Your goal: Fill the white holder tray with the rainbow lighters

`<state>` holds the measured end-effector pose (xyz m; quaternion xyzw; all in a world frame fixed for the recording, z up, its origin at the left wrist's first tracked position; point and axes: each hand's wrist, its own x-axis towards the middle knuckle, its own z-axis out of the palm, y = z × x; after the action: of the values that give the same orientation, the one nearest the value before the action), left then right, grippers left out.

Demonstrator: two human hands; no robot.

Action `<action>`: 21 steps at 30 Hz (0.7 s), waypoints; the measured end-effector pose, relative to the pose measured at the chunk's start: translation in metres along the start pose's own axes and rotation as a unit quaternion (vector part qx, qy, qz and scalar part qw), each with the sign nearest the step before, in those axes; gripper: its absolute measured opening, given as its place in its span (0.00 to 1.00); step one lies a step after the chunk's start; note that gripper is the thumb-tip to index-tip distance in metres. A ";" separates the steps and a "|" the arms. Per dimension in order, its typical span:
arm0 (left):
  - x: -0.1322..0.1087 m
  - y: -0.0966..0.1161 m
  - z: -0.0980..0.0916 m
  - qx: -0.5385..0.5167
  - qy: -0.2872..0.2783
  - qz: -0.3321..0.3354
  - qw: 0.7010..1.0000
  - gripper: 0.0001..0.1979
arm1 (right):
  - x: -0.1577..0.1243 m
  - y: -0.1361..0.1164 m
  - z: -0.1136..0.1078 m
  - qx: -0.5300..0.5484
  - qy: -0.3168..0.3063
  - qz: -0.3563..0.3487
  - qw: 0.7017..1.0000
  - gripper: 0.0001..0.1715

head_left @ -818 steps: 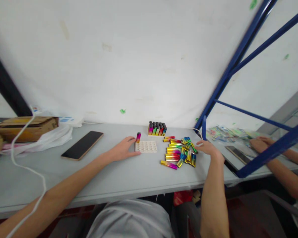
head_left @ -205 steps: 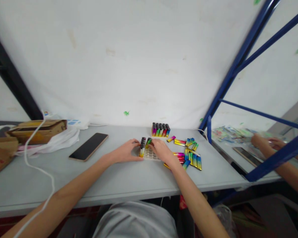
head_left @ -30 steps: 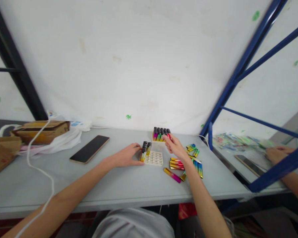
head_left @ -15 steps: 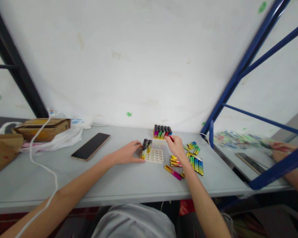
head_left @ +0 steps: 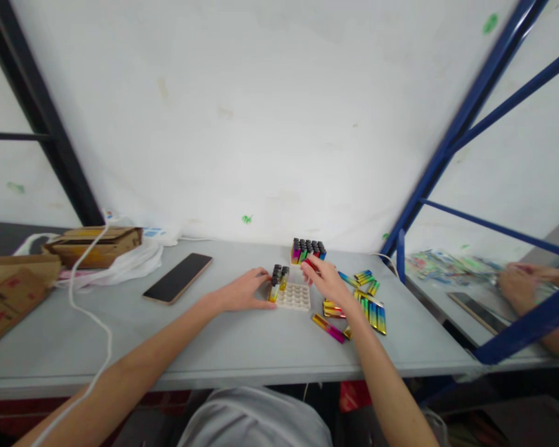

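My left hand lies on the grey table, fingers spread against the left edge of a white tray with round holes. Several rainbow lighters stand in the tray's left corner. My right hand hovers over the tray's right side, fingers pinched on a lighter with a red end. A full tray of upright lighters stands behind. Loose lighters lie in a pile to the right of my right wrist.
A dark phone lies left of my left hand. Cardboard boxes, a white plastic bag and a white cable sit at the far left. A blue metal frame divides off another person's hands and phone at right.
My right hand has come back from the far full tray toward the white tray, carrying a lighter. My left hand stays at the tray's edge. The view has shifted slightly.
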<state>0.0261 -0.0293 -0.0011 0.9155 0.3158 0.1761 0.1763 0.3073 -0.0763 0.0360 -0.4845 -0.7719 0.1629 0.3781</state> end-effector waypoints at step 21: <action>-0.001 -0.003 0.004 -0.015 0.009 0.008 1.000 0.34 | 0.002 -0.012 0.019 -0.134 -0.127 -0.052 0.981 0.14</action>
<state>0.0255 -0.0283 -0.0062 0.9137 0.3071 0.1909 0.1852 0.2854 -0.0779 0.0318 -0.4656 -0.8524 0.0983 0.2168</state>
